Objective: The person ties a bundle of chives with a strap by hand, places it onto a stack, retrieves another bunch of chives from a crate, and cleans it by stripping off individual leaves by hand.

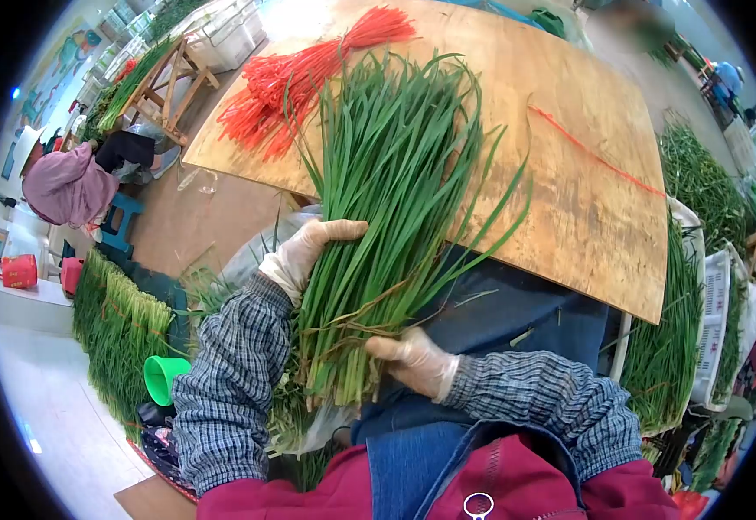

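A thick bundle of green Chinese chives [395,191] is held up in front of me, leaf tips toward the wooden board and pale stem ends toward my lap. My left hand [304,251], in a thin whitish glove, grips its left side, thumb across the leaves and other fingers hidden behind. Lower down, my right hand [417,361], in a similar glove, holds the stem end from the right, its thumb near some brownish withered leaves [369,325]. The fingers behind the stems are hidden.
A bunch of red ties [300,82] lies on the wooden board [569,199], with one loose red tie [595,156]. Chives stand at left [122,329] beside a green cup [164,379]. More fill a crate [664,347] at right. A person [70,182] sits at far left.
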`<state>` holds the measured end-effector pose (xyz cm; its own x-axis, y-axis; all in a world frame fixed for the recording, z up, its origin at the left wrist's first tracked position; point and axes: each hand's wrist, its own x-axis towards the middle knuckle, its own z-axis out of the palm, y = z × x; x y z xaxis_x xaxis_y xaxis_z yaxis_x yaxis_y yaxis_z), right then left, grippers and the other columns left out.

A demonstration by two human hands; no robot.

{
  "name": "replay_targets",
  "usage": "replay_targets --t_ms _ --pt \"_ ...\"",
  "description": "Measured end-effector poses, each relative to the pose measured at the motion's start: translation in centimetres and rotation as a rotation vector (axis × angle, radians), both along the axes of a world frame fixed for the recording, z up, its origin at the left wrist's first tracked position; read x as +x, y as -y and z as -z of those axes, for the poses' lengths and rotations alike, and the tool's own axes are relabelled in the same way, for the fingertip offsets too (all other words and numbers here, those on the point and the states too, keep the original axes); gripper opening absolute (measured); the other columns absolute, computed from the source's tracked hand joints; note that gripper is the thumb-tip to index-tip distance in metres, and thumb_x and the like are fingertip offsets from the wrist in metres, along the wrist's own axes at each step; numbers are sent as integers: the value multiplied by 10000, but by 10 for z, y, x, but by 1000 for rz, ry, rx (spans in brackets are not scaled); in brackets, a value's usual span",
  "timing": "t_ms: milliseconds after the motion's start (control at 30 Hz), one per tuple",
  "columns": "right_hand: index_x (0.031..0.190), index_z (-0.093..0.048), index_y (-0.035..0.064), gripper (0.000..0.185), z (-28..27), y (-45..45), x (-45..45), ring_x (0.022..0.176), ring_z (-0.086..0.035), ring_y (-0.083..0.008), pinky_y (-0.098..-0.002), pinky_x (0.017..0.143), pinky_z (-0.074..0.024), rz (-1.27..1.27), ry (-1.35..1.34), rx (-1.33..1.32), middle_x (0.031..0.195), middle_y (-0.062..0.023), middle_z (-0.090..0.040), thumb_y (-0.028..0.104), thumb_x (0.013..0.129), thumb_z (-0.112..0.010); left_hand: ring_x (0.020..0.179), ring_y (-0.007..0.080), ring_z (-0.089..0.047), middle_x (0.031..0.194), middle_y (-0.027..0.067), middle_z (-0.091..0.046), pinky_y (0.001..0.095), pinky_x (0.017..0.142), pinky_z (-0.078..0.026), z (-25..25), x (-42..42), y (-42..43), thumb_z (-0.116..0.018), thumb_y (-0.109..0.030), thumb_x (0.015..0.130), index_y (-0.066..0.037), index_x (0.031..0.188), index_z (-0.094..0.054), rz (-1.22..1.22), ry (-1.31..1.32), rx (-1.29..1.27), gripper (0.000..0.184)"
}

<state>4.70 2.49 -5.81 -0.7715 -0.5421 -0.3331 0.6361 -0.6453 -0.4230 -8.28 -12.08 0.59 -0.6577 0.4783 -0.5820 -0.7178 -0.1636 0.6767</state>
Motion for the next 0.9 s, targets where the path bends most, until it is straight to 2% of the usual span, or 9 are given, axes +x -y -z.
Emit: replay_targets --t_ms 133,200,267,367,467,600,633,833,900 --pt "1146 -427 -90 594 10 -48 -18 994 -521 -177 -330 887 -410 161 128 156 1080 -94 -555 225 745 -731 741 201 -639 912 114 -649 316 695 -541 -3 4 0 -635 -203 739 0 1064 -574 -8 15 -14 387" --pt "1109 -464 -53 532 -1 -61 -31 938 -541 -179 -325 864 -422 309 21 190 1032 -69 -560 254 757 -719 747 199 -637 914 110 -648 314 696 -540 -2 5 1 -645 -199 730 -1 1063 -574 -1 -17 -38 394" --pt "1134 -515 14 429 18 -71 -47 1013 -544 -215 -381 904 -428 476 -59 238 1107 -85 -578 284 821 -631 752 199 -636 917 107 -646 311 697 -539 0 6 0 -655 -192 721 -2 1064 -574 -4 -40 -39 401" --pt "1156 -500 23 438 3 -70 -55 1011 -538 -222 -384 914 -416 560 -100 194 1103 -87 -575 275 822 -628 763 201 -633 927 102 -643 313 697 -538 4 10 -1 -673 -173 705 -5 1068 -571 -17 -57 -10 414" --pt "1112 -533 -22 466 -21 -48 -62 1025 -509 -197 -346 928 -387 510 90 208 1108 -85 -565 285 789 -671 798 206 -627 960 100 -631 319 726 -528 13 14 -2 -680 -181 707 -8 1098 -548 28 -89 -11 448" --pt "1082 -559 -32 400 -66 -14 -66 891 -580 -172 -281 801 -465 422 -60 87 1034 -93 -604 185 773 -693 857 188 -588 984 91 -612 297 799 -466 -24 30 -11 -707 -109 663 15 1141 -524 21 -412 -153 527" --pt "1061 -569 -36 358 -83 -10 -68 864 -587 -161 -272 768 -477 456 -174 162 1013 -92 -611 154 779 -682 843 169 -587 964 84 -618 291 791 -465 -48 34 -13 -708 -66 687 27 1074 -564 -7 -416 -150 424" --pt "1000 -590 -22 283 -199 -21 -118 764 -612 -153 -264 676 -511 440 -828 345 890 -100 -642 134 779 -676 837 174 -608 945 92 -628 289 770 -489 -153 8 -22 -687 -93 683 20 1052 -568 -106 -971 -137 404" --pt "931 -619 -25 257 -232 -34 -136 720 -616 -136 -249 651 -511 513 -1090 683 831 -91 -652 161 767 -684 841 171 -613 934 80 -628 284 770 -495 -175 -14 -24 -653 -123 710 16 1041 -566 -94 -1149 -204 370"
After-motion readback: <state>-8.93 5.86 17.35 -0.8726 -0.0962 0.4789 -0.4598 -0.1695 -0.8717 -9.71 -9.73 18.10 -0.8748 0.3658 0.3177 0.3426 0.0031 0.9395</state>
